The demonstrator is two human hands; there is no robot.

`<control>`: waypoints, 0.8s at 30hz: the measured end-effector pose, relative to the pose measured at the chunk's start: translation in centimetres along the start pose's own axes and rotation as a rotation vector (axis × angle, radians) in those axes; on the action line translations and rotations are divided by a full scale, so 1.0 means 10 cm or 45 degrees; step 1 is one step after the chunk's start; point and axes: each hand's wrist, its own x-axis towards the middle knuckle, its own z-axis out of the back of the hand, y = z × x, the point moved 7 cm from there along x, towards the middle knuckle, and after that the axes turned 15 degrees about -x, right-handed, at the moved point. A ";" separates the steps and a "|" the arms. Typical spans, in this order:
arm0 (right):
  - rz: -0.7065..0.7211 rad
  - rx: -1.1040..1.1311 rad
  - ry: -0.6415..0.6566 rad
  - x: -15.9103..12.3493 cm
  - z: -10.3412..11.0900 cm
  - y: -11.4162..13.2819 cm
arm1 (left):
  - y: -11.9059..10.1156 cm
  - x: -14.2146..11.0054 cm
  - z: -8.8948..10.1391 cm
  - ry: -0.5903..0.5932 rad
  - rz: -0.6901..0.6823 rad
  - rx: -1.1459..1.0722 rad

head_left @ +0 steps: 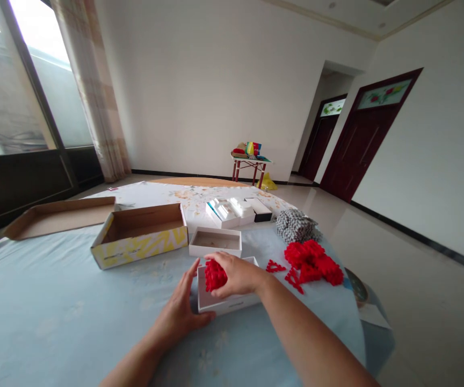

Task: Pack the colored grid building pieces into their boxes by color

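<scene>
Red bundle: a compact, bright red cluster (215,277) is seen, its surface broken into many small rounded knobs; its right part is covered by the fingers, so the full outline cannot be told.
Place of the bundle: it is held over the left part of an open white box (232,307); whether the box floor is touched cannot be told.
Right hand: the bundle is pinched between thumb and fingers of the right hand (234,274), reached in from above.
Left hand: the left hand (181,303) is spread, thumb well apart from the fingers, and is placed around the white box's left end.
White box: pale walls are shown, with a small dark mark on the near side.
Loose red pieces: two knobbly, triangular pieces (275,266) are laid just right of the box.
Red pile: more pieces of the same red are heaped (312,263) beyond them.
Grey pile: a knobbly grey heap (295,224) is set behind the red one.
Shallow white tray: just behind the box, an open tray (216,253) is placed.
Worktop: everything is carried by a cloth-covered worktop (95,312).
</scene>
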 end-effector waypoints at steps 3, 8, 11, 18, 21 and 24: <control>0.022 -0.024 0.155 0.07 -0.14 -0.01 | 0.00 -0.01 -0.03 0.059 0.020 0.010; -0.023 0.157 0.291 0.04 -0.17 -0.10 | -0.03 -0.01 -0.04 0.047 0.015 0.036; -0.069 0.287 0.305 -0.03 -0.12 -0.14 | -0.05 0.00 -0.04 0.046 0.008 0.032; -0.238 0.293 0.012 -0.14 -0.11 -0.27 | -0.02 0.00 -0.03 0.060 0.038 0.032; -0.263 0.210 -0.024 -0.15 -0.16 -0.25 | -0.02 0.00 -0.03 0.056 0.041 0.041; -0.240 0.160 -0.035 -0.15 -0.17 -0.19 | -0.04 0.00 -0.02 0.007 0.046 0.042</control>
